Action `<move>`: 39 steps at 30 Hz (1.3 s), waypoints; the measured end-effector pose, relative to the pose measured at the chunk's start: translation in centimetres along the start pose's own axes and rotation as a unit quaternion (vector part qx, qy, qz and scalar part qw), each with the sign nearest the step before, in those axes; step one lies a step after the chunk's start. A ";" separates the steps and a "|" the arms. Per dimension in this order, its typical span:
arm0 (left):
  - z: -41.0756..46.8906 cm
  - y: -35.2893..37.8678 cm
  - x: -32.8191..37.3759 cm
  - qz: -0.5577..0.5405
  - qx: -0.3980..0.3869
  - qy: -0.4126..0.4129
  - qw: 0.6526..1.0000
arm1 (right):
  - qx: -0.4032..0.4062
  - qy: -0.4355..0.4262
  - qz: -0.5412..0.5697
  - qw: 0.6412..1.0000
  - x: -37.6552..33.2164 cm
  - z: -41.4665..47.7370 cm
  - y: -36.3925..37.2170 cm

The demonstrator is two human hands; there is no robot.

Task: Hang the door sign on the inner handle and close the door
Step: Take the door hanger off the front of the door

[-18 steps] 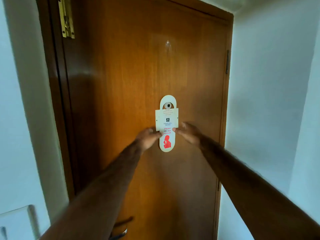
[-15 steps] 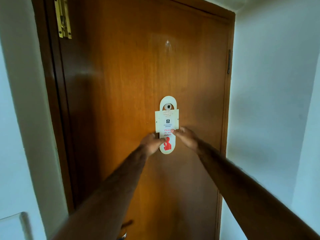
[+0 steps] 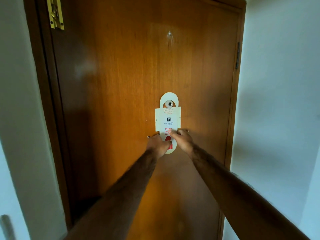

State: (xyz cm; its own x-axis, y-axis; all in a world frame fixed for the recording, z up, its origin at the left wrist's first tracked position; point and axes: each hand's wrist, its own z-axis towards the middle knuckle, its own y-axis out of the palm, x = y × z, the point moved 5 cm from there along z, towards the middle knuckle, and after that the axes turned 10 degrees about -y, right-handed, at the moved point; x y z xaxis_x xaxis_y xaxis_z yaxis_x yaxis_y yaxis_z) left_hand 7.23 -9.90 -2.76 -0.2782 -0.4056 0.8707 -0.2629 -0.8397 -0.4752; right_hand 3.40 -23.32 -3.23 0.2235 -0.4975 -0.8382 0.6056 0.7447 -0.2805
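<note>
The cream door sign hangs on the small round knob of the wooden door, reading "PRESIDENT" and, in red, "Please do… dist…". The left hand and right hand have fingers closed on its lower part.

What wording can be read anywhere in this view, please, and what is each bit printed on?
"PRESIDENT": black, mid door sign, which hangs over the door's peephole.
"Please do ... dist...": red, lower on the sign; the right hand covers the ends of the lines.
Small red lines at the sign's top: too blurred to read.
Tiny black line under "PRESIDENT" and the black logo above it: too small to read.
Nothing else carries text.
</note>
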 end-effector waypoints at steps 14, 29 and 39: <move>-1.1 -7.1 1.9 -0.023 0.144 0.041 0.989 | 0.052 -0.030 -0.022 0.998 -6.4 -1.0 -3.6; -4.1 -16.5 -1.4 -0.236 0.119 0.069 0.962 | 0.024 -0.094 0.040 0.995 -12.2 -4.0 4.0; -5.9 -22.0 -7.9 -0.256 0.185 0.025 0.949 | -0.025 -0.116 0.029 0.993 -13.1 -5.5 12.5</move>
State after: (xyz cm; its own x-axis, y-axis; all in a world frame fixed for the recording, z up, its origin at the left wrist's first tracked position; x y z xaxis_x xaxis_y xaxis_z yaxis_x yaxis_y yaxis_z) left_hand 9.75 13.97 0.04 -0.2485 0.0988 0.9636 -0.0353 -0.9951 0.0929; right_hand 3.85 -5.01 1.69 0.4300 -0.5374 -0.7255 0.5485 0.7937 -0.2629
